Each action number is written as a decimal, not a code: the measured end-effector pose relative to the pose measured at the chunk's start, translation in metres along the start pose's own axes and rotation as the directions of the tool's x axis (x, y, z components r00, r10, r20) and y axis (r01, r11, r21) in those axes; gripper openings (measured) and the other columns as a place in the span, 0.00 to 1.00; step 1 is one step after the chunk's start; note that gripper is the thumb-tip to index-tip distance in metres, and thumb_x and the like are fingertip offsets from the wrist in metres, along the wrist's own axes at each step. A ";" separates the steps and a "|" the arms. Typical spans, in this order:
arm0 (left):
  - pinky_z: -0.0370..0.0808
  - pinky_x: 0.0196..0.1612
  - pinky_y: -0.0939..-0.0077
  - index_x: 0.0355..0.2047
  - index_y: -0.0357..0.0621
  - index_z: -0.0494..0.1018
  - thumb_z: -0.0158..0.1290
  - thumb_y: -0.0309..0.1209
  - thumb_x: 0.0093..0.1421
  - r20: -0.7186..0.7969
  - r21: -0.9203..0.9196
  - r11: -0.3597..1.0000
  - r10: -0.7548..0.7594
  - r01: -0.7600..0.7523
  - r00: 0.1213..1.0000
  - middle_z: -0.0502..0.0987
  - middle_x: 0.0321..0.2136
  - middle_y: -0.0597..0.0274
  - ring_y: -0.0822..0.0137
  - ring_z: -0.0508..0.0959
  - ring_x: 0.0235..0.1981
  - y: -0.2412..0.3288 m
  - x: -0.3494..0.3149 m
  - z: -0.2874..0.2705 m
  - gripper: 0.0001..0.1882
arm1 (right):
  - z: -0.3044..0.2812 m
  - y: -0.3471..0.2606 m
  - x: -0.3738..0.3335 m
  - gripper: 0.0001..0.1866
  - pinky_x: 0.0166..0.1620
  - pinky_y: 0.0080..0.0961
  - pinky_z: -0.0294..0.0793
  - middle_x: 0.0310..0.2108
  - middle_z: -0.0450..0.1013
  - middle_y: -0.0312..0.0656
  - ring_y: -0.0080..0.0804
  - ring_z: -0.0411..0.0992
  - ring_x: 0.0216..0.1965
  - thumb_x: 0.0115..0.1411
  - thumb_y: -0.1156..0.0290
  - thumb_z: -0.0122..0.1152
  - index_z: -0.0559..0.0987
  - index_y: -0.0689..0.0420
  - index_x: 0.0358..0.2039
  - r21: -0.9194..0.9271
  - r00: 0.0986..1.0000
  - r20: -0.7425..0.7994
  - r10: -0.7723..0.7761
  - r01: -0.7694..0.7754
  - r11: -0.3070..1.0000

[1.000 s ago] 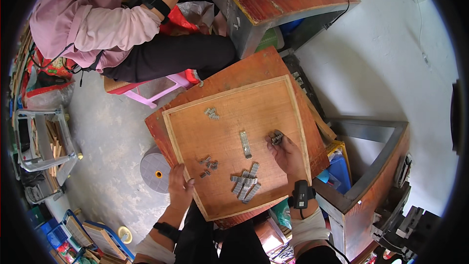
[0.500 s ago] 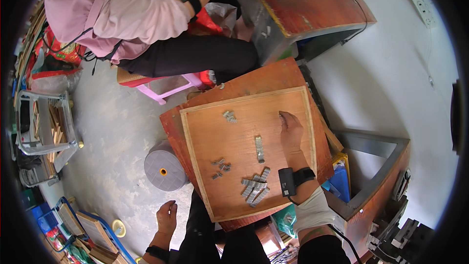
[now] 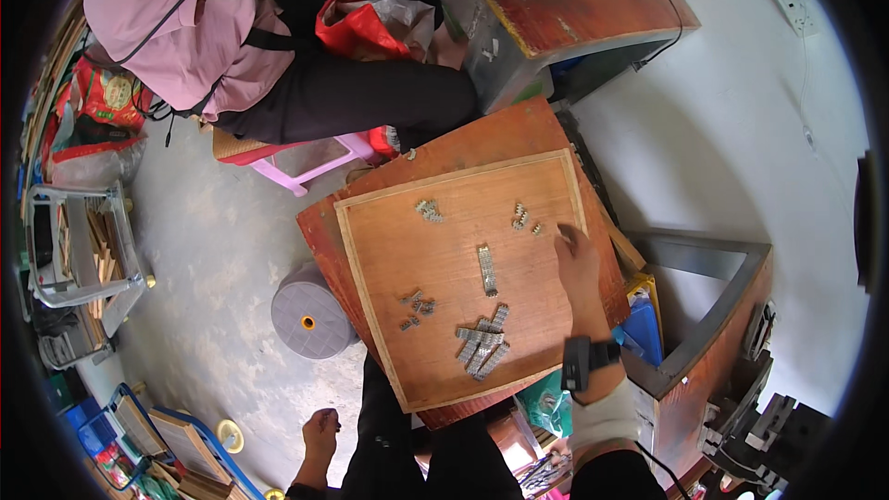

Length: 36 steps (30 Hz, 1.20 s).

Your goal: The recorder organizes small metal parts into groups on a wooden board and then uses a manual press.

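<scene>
OK, right hand (image 3: 578, 259): over right side of wooden tray (image 3: 435, 259), fingers curled; can't tell if anything's pinched.
Left hand (image 3: 320, 432): off the tray, low on the left, fingers bent; can't tell if it holds anything.
Small metal links (image 3: 519, 216): on tray, just left of right hand.
Single metal strip (image 3: 487, 270): flat, mid-tray.
Strip pile (image 3: 482, 343): overlapping, near edge.
Table (image 3: 319, 222): reddish, under tray.
</scene>
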<state>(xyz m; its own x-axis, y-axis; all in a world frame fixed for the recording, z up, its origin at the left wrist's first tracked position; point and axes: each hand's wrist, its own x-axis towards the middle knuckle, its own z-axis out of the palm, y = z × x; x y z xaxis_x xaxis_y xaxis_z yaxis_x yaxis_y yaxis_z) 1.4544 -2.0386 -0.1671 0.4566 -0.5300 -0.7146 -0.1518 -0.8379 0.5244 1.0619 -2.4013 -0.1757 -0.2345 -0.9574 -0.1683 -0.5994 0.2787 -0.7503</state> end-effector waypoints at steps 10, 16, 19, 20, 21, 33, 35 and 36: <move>0.72 0.37 0.64 0.25 0.50 0.78 0.55 0.40 0.42 0.581 0.657 0.685 -0.193 -0.315 0.790 0.76 0.27 0.52 0.53 0.75 0.32 -0.048 -0.011 -0.023 0.11 | -0.058 0.116 -0.275 0.15 0.44 0.34 0.69 0.34 0.73 0.47 0.40 0.71 0.39 0.48 0.66 0.60 0.76 0.60 0.36 -0.374 0.229 0.848 0.478 -0.380 0.846; 0.72 0.39 0.65 0.26 0.55 0.78 0.54 0.41 0.41 0.546 0.694 0.584 -0.047 -0.420 0.836 0.76 0.28 0.53 0.55 0.75 0.34 -0.005 -0.007 -0.021 0.12 | -0.039 0.226 -0.391 0.34 0.49 0.40 0.65 0.45 0.65 0.57 0.53 0.64 0.47 0.43 0.58 0.62 0.65 0.60 0.50 -0.718 0.408 0.495 0.767 -0.305 0.626; 0.70 0.39 0.66 0.27 0.57 0.78 0.55 0.46 0.43 0.537 0.814 0.442 -0.325 -0.377 0.778 0.76 0.27 0.60 0.59 0.75 0.35 0.019 -0.007 -0.019 0.13 | -0.019 0.214 -0.394 0.38 0.51 0.46 0.60 0.52 0.56 0.56 0.56 0.56 0.52 0.42 0.58 0.63 0.59 0.56 0.53 -0.687 0.528 0.358 0.770 -0.409 0.600; 0.70 0.39 0.66 0.27 0.57 0.78 0.55 0.46 0.43 0.535 0.818 0.431 -0.324 -0.381 0.780 0.76 0.27 0.60 0.59 0.75 0.35 0.032 -0.009 -0.017 0.13 | -0.015 0.216 -0.395 0.39 0.52 0.51 0.58 0.56 0.50 0.52 0.58 0.50 0.55 0.42 0.58 0.64 0.58 0.53 0.53 -0.674 0.598 0.303 0.742 -0.416 0.611; 0.67 0.43 0.62 0.32 0.59 0.77 0.54 0.47 0.43 0.538 0.839 0.350 -0.421 -0.416 0.731 0.76 0.31 0.62 0.60 0.73 0.39 0.044 -0.011 -0.016 0.16 | -0.007 0.226 -0.397 0.41 0.53 0.50 0.55 0.52 0.57 0.50 0.53 0.53 0.54 0.41 0.54 0.65 0.58 0.55 0.53 -0.650 0.695 0.217 0.685 -0.421 0.632; 0.60 0.47 0.54 0.39 0.59 0.73 0.51 0.62 0.41 0.520 0.840 0.215 -0.580 -0.498 0.627 0.75 0.37 0.64 0.60 0.71 0.45 0.056 -0.008 -0.039 0.30 | 0.035 0.238 -0.360 0.36 0.55 0.59 0.45 0.50 0.61 0.43 0.44 0.52 0.56 0.38 0.56 0.64 0.65 0.56 0.48 -0.577 0.534 0.038 0.845 -0.679 0.455; 0.60 0.46 0.53 0.39 0.59 0.73 0.51 0.62 0.41 0.521 0.831 0.177 -0.583 -0.528 0.624 0.75 0.37 0.63 0.59 0.71 0.45 0.059 -0.006 -0.037 0.30 | 0.041 0.240 -0.362 0.37 0.56 0.61 0.42 0.52 0.58 0.43 0.44 0.51 0.57 0.38 0.56 0.63 0.64 0.55 0.50 -0.548 0.526 0.107 0.844 -0.677 0.491; 0.60 0.47 0.51 0.40 0.59 0.73 0.50 0.62 0.42 0.491 0.830 0.129 -0.630 -0.542 0.602 0.74 0.38 0.62 0.58 0.70 0.46 0.062 -0.005 -0.033 0.30 | 0.044 0.238 -0.365 0.37 0.56 0.61 0.42 0.52 0.58 0.43 0.44 0.51 0.57 0.38 0.56 0.63 0.64 0.55 0.50 -0.539 0.526 0.098 0.845 -0.685 0.489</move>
<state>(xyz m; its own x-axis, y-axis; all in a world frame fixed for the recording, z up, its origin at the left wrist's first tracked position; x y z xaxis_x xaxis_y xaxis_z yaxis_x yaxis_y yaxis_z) 1.4721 -2.0838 -0.1160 -0.0599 0.1443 -0.9877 -0.9950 0.0701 0.0706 1.0385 -1.9886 -0.3213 -0.5544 -0.2753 -0.7854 -0.5454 0.8330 0.0930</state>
